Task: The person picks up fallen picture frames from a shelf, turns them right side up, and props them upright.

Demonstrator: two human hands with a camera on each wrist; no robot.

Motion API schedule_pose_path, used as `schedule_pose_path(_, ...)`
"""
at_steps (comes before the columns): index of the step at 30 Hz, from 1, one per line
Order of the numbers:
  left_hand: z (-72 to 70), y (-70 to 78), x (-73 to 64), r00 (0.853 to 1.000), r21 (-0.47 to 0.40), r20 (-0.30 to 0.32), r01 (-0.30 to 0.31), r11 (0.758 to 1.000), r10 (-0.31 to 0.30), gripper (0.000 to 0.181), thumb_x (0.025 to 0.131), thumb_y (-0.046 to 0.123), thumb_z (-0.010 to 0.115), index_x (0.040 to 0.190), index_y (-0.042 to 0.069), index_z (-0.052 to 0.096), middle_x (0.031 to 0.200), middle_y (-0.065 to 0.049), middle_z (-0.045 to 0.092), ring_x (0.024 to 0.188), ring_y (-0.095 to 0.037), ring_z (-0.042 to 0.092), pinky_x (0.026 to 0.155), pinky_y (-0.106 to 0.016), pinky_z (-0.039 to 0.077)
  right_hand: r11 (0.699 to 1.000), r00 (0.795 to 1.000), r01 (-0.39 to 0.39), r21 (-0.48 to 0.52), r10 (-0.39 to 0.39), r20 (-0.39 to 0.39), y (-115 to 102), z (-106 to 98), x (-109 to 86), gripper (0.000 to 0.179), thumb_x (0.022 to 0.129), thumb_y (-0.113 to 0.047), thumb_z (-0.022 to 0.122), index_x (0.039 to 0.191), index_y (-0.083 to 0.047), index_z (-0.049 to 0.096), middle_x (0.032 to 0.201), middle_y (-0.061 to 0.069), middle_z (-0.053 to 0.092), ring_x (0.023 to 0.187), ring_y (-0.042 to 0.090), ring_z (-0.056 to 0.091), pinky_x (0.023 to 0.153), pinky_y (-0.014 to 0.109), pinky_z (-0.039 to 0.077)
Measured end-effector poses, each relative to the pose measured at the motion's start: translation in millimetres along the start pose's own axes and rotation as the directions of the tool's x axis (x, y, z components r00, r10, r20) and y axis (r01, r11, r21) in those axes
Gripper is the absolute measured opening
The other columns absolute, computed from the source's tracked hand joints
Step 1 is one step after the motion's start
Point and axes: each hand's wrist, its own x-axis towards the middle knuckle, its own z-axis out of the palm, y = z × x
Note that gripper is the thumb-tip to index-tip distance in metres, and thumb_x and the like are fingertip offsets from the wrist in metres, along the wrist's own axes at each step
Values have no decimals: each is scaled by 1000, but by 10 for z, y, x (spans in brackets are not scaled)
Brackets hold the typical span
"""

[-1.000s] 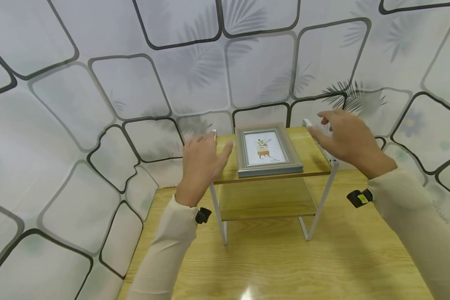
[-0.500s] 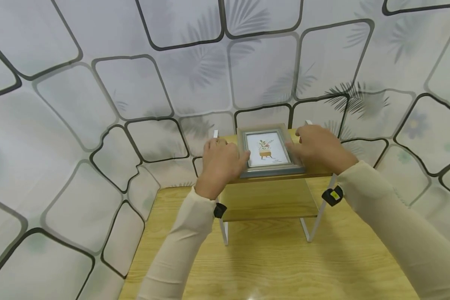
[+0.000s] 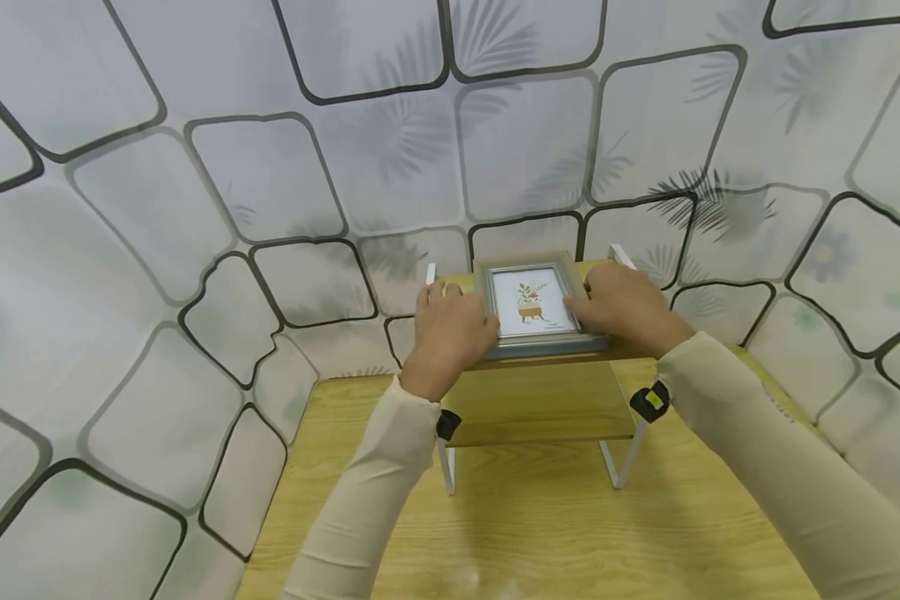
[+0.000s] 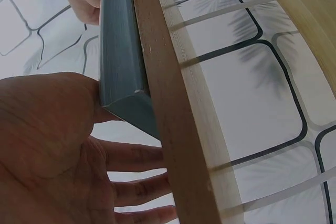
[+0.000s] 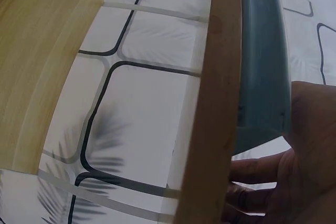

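A picture frame (image 3: 531, 305) with a silver-grey border and a print of a potted plant lies flat on the upper board of a small side table (image 3: 547, 360). My left hand (image 3: 452, 329) holds its left side, thumb over the border. On the opposite side my right hand (image 3: 622, 307) grips the border, its thumb on the top face. In the left wrist view the frame's blue-grey front edge (image 4: 122, 45) rests against the board's brown edge (image 4: 168, 103), and the left fingers reach to the board. Fingers of the right hand (image 5: 310, 150) partly disappear behind the board.
The side table has white metal legs (image 3: 622, 458) and a lower wooden shelf (image 3: 536, 404). Behind it hangs a patterned wall covering (image 3: 525, 150), which also runs along both sides. Wood-look floor (image 3: 540, 533) lies in front.
Both hands have moved inward from the table's sides to the picture frame and now hold its left and right borders. The frame still lies on the table.
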Motion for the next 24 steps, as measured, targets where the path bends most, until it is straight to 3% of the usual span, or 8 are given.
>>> schedule_pose_path(8, 17, 18, 24, 1000, -13, -6, -3, 1000, 3, 41, 101, 20, 47, 61, 14, 54, 111, -17, 65, 128, -38, 48, 110, -50, 36, 999, 1000, -6, 45, 6, -20, 13, 43, 6, 39, 96, -26, 55, 62, -10, 45, 55, 0, 36, 48, 13, 30, 44, 27, 27)
schedule_pose_path(16, 29, 6, 28, 997, -5, -66, -49, 999, 48, 45, 99, 14, 50, 54, 15, 44, 71, -7, 58, 104, -34, 62, 97, -48, 47, 998, 998, -36, 53, 38, -52, -7, 53, 4, 38, 96, -27, 57, 64, -10, 45, 57, 1, 38, 50, 15, 34, 44, 28, 29)
schedule_pose_path(21, 17, 9, 47, 994, 8, -90, -53, 999, 54, 46, 99, 14, 50, 54, 15, 43, 74, -9, 60, 100, -33, 63, 87, -47, 51, 996, 996, -43, 82, 49, -68, -23, 21, -4, 39, 97, -27, 57, 64, -9, 46, 55, 0, 37, 48, 14, 33, 44, 27, 28)
schedule_pose_path(24, 18, 12, 57, 993, -5, -108, -58, 998, 57, 46, 98, 12, 51, 54, 15, 40, 71, -8, 58, 90, -32, 64, 81, -46, 53, 996, 996, -33, 88, 40, -81, -25, 6, -14, 36, 98, -27, 58, 70, -5, 54, 58, 4, 46, 50, 17, 41, 45, 29, 33)
